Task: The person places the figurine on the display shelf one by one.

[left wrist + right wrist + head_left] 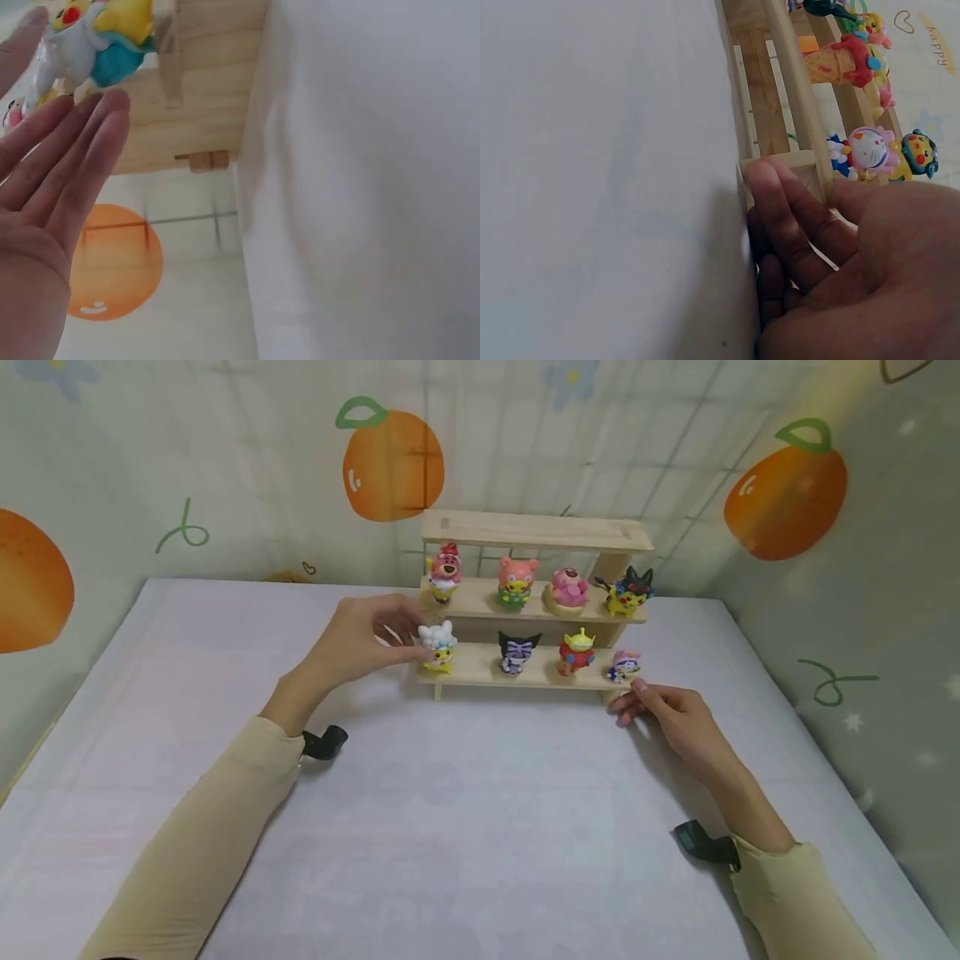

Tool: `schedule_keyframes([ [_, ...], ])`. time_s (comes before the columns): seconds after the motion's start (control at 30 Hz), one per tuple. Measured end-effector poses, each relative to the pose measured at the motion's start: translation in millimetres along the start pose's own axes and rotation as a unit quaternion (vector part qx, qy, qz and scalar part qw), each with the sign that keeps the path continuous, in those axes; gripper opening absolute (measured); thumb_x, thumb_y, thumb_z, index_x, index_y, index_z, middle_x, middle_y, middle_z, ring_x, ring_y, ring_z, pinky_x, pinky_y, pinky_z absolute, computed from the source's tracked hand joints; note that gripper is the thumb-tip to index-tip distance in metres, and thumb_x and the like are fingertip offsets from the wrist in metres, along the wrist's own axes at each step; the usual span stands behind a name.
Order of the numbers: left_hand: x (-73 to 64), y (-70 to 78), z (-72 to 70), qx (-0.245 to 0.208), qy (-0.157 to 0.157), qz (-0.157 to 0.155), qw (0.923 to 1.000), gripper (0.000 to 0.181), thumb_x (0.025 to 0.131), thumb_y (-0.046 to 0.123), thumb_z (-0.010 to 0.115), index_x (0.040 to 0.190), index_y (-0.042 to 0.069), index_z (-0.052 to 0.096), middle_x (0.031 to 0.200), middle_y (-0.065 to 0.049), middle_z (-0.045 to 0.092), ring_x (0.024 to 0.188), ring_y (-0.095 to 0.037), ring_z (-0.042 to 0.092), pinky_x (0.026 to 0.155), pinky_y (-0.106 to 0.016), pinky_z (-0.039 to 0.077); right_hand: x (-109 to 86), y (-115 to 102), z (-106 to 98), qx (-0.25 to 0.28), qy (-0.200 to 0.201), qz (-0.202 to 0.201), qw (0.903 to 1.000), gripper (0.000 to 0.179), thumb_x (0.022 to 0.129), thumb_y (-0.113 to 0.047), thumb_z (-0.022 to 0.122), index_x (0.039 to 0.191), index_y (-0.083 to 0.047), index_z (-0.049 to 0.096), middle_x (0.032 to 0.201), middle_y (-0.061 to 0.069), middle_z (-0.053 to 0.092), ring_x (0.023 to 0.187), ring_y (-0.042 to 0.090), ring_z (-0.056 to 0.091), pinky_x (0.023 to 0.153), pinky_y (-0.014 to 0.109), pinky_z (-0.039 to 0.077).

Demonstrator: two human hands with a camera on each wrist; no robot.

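Note:
A small wooden display shelf (525,675) bears several figurines on two tiers. At the lower left end is a yellow figurine with fluffy white hair (442,660). My left hand (352,639) reaches to it, thumb at its side; in the left wrist view the fingers lie nearly straight around the figurine (124,56), and firm contact is hard to make out. At the other end my right hand (678,718) grips the shelf's lower right corner, thumb above and fingers at the leg. Next to that thumb stands a white cat figurine with a pink hood (868,150).
A black horned figurine (517,652) and a green three-eyed figurine (577,652) share the lower tier. Above stand a red-hatted bear (446,572), a pink-hooded figurine (517,581), a pink bear (568,589) and a black-eared figurine (628,593). A curtain printed with oranges (393,464) hangs behind.

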State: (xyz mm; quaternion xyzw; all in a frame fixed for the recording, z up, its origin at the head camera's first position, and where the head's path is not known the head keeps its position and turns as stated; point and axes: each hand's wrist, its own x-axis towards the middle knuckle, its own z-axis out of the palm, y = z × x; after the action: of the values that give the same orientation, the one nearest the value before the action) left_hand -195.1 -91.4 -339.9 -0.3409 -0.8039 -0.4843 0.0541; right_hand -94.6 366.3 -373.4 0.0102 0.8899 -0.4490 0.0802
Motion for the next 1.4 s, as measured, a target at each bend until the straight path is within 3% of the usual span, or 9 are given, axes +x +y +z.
schedule_keyframes([
  [0.17,2.3,-4.7,7.8,0.013,-0.023,-0.026,0.9993,0.044,0.077,0.021,0.097,0.114,0.012,0.075,0.090,-0.003,0.077,0.077,-0.014,0.072,0.074,-0.032,0.063,-0.6,0,-1,-0.003,0.001,-0.005,1.0000,0.064,0.112,-0.052,0.038,0.126,0.000,0.072,0.113,0.005,0.078,0.115,0.007,0.056,0.100,0.017,0.036],
  [0.37,2.5,-5.9,11.6,0.000,-0.020,-0.042,0.9989,0.047,0.076,0.015,0.097,0.116,0.008,0.073,0.095,-0.006,0.078,0.081,-0.016,0.074,0.076,-0.028,0.063,2.3,2,0,0.004,-0.002,-0.010,0.9999,0.063,0.113,-0.050,0.038,0.126,0.001,0.072,0.111,0.003,0.079,0.116,0.008,0.056,0.100,0.014,0.034],
  [0.63,-0.7,-11.6,12.0,-0.010,-0.006,-0.045,0.9989,0.049,0.076,0.014,0.096,0.118,0.006,0.072,0.101,-0.007,0.078,0.085,-0.018,0.075,0.078,-0.027,0.063,9.1,0,5,0.007,-0.008,-0.004,0.9999,0.064,0.113,-0.051,0.038,0.126,0.001,0.072,0.116,0.009,0.077,0.119,0.011,0.053,0.115,0.047,0.031],
  [0.9,-3.9,-10.4,7.7,-0.006,-0.005,-0.037,0.9993,0.049,0.076,0.016,0.097,0.117,0.007,0.071,0.100,-0.006,0.077,0.084,-0.017,0.074,0.079,-0.031,0.063,11.3,-5,6,0.002,-0.011,-0.010,0.9999,0.063,0.113,-0.050,0.037,0.127,0.001,0.072,0.115,0.009,0.077,0.118,0.010,0.054,0.113,0.043,0.032],
  [1.1,-7.1,-8.8,3.0,-0.016,-0.025,-0.045,0.9986,0.051,0.076,0.016,0.097,0.120,0.009,0.071,0.100,-0.005,0.077,0.086,-0.017,0.074,0.080,-0.034,0.063,11.5,-4,5,0.002,-0.016,0.001,0.9999,0.063,0.113,-0.050,0.037,0.129,0.002,0.070,0.115,0.009,0.077,0.118,0.012,0.054,0.116,0.050,0.030],
  [1.4,-16.5,-19.6,-12.2,0.039,-0.012,-0.011,0.9991,0.035,0.084,0.020,0.091,0.113,0.011,0.074,0.103,-0.007,0.077,0.095,-0.022,0.073,0.089,-0.047,0.061,11.3,-2,1,-0.005,-0.010,0.012,0.9999,0.064,0.112,-0.053,0.039,0.132,0.000,0.068,0.111,0.010,0.077,0.131,0.022,0.046,0.123,0.064,0.021],
])
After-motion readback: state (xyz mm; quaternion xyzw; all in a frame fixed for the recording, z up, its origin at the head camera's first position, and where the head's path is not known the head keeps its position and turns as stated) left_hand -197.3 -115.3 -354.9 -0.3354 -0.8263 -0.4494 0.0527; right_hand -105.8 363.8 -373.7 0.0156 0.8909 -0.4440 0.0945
